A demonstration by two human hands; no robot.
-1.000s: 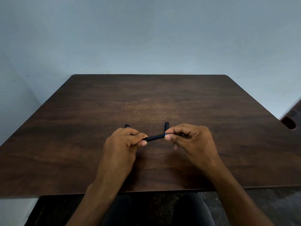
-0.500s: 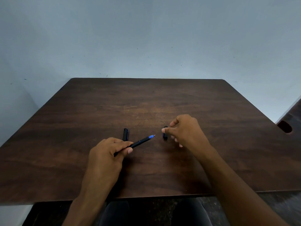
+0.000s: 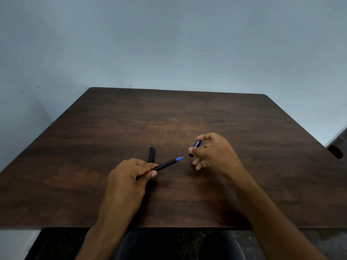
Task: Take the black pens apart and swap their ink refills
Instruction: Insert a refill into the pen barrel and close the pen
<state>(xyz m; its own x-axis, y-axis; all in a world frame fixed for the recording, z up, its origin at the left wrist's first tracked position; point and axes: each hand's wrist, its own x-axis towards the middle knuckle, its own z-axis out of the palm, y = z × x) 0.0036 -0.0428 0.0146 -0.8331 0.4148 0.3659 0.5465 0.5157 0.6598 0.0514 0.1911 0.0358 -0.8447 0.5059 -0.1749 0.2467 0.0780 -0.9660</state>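
Head view, only one given. Left hand (image 3: 129, 177) curled round a black pen (image 3: 165, 164), cap off, blue tip pointing up-right, raised a little off the worktop (image 3: 244, 119) by the look of it. Right hand (image 3: 212, 152) pinching the cap (image 3: 194, 148) betw. thumb and fingers, blue print on its side, held near the pen tip but apart from it. Second black pen (image 3: 151, 154) lying on the worktop just behind the left knuckles, capped as far as can be told, lower end hidden by the hand.

Step in hand, prob.: cap just off, so set it down and go for the barrel. To do well: park cap well to the right, flat, away from the edge so no rolling off. Then grip barrel firm w/ left, front section w/ right, twist apart, draw refill straight out, no bending. Keep parts of each pen on own side to avoid mix-up. Watch the bare tip, ink smears easy.

Count: pens 2 (one held, one lying). Caps loose 1. Refills out 0. Hands 2. Worktop 1. Task early on, judging by this: nothing unscrewed yet.
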